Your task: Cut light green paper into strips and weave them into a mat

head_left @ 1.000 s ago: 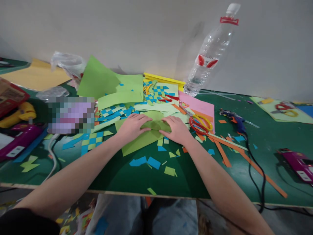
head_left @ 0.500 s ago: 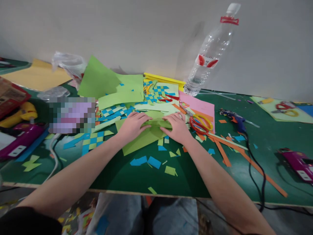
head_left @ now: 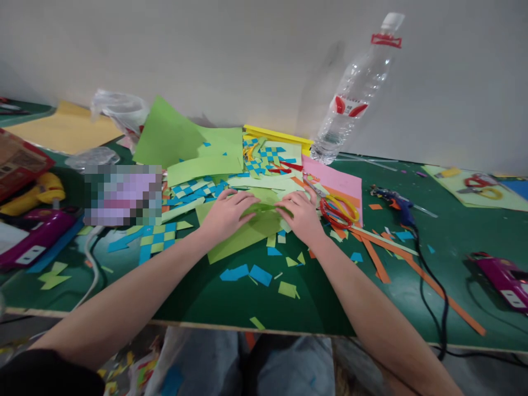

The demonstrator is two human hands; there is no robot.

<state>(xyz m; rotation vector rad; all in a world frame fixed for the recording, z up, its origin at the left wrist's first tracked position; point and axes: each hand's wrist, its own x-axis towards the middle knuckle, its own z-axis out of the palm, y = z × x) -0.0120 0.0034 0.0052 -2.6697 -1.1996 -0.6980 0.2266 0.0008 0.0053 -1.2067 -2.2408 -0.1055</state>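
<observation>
Room wall: plain grey, rising directly behind the work surface.
Tabletop: one, green, with a pale front edge, littered with cut paper.
Plastic bottle: one, clear, white-capped, at the back against the wall.
Upright green sheet: one, curled, beyond the left hand.
Green base sheet: one, flat beneath both hands.
Pink sheet: one, beyond the right hand, partly covered by orange paper.
Power strips: two, purple, one near each side of the table.
Hands: two, bare; the left pinches one end of the folded green paper, the right pinches the other.
Scissors: two pairs plainly seen, one just beside the right hand, one far right on pale paper.
Glue gun: one, blue, right of the scissors.
Folded green paper: one, between the hands, above the base sheet.
Blue scraps: several, nearer the front edge; overlaps prevent an exact count.
</observation>
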